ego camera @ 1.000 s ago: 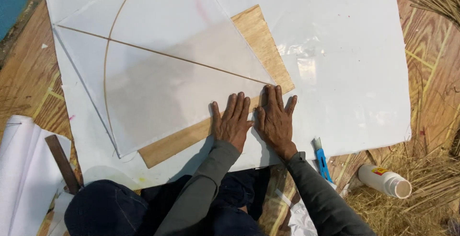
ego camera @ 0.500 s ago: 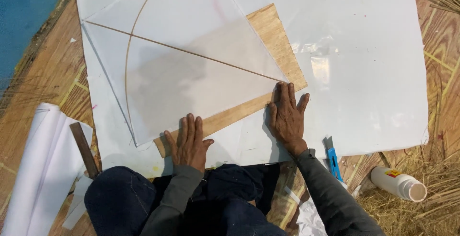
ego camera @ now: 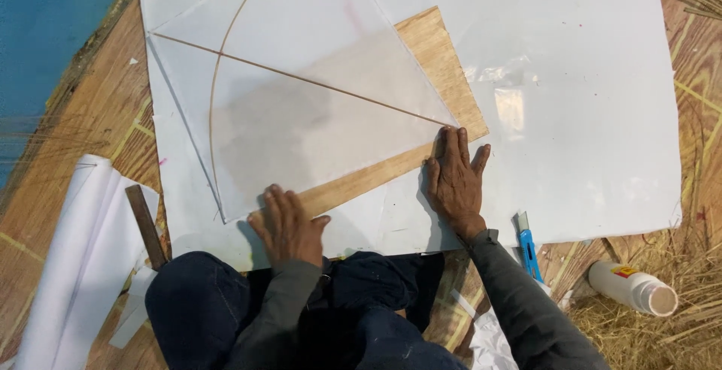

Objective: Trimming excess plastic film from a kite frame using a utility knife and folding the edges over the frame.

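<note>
Both hands palm-down, fingers spread flat and gripping nothing: left hand (ego camera: 289, 227) and right hand (ego camera: 456, 182) on the wooden board (ego camera: 444, 62).

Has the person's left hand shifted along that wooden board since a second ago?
Yes. The left hand slid away from the right hand, which was beside it, toward the near-left end of the flat plywood board, along its lower edge.

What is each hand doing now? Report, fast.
Left hand: open, flat on the wooden board, holding nothing.
Right hand: open, flat at the kite tip, holding nothing.
</note>
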